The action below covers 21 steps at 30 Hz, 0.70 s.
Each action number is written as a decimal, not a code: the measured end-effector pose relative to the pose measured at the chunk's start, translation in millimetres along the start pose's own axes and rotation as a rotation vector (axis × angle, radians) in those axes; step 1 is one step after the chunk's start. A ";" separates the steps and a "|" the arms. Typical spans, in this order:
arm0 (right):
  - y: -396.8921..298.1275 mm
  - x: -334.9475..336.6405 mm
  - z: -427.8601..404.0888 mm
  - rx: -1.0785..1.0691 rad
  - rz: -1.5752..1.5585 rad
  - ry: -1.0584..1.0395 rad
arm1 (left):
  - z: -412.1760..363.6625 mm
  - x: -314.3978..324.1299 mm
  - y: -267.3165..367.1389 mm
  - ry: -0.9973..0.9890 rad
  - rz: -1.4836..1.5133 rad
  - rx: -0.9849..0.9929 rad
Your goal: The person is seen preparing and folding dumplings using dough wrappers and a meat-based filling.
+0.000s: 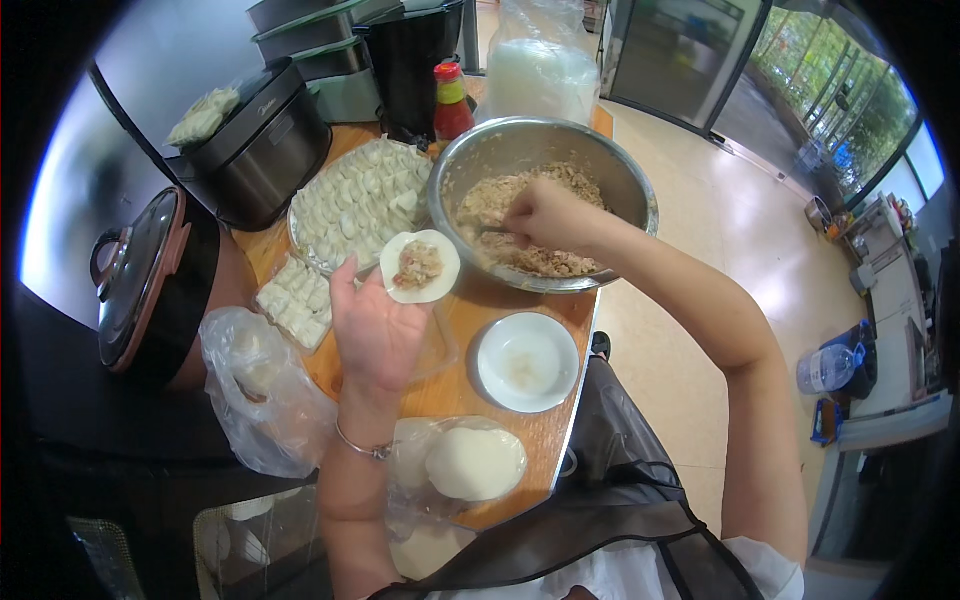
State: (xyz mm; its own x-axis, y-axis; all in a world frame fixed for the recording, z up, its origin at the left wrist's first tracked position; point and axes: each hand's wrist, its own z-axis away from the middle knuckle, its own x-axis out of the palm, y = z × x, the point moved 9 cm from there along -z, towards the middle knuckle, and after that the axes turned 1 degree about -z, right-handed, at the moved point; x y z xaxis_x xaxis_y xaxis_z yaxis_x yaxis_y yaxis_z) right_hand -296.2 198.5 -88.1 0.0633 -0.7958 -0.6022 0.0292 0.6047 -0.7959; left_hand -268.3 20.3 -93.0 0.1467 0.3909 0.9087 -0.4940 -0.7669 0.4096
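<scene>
My left hand [382, 330] is palm up over the table. A round dumpling wrapper [391, 276] rests on its fingers, with a mound of minced filling [419, 264] in the middle. My right hand [546, 216] reaches into a large steel mixing bowl [637, 187], closed around a thin dark utensil that is mostly hidden by the fingers. More minced filling [487, 191] lies in that bowl. Left of it stands a round tray covered with rows of folded dumplings [352, 199]. A smaller pack of dumplings [296, 300] sits nearer my left wrist.
A white bowl [528, 352] with some liquid sits near the table's right edge. A stack of wrappers [477, 463] in plastic lies close to me. Left are a plastic bag [270, 405], a lidded pot [161, 277] and a Midea cooker [262, 142]. A red-capped bottle [451, 105] stands behind.
</scene>
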 end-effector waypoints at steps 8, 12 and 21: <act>27.3 -20.1 20.6 0.282 -0.462 0.041 | -1.7 -0.1 -2.1 -0.008 -0.017 0.001; 7.2 -30.9 34.3 0.194 -0.459 0.148 | -0.6 -2.9 2.0 -0.145 -0.333 0.085; -85.7 20.5 111.7 -0.793 0.418 0.414 | 3.8 12.2 -14.4 -0.147 0.068 -0.125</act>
State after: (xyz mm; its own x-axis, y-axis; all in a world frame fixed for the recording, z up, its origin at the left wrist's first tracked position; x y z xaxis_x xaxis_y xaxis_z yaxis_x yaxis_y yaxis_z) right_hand -186.0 134.0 -25.3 -0.4419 -0.5633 -0.6982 -0.6025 0.7630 -0.2341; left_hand -256.1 34.2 -87.5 0.2281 0.2552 0.9396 -0.6084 -0.7161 0.3422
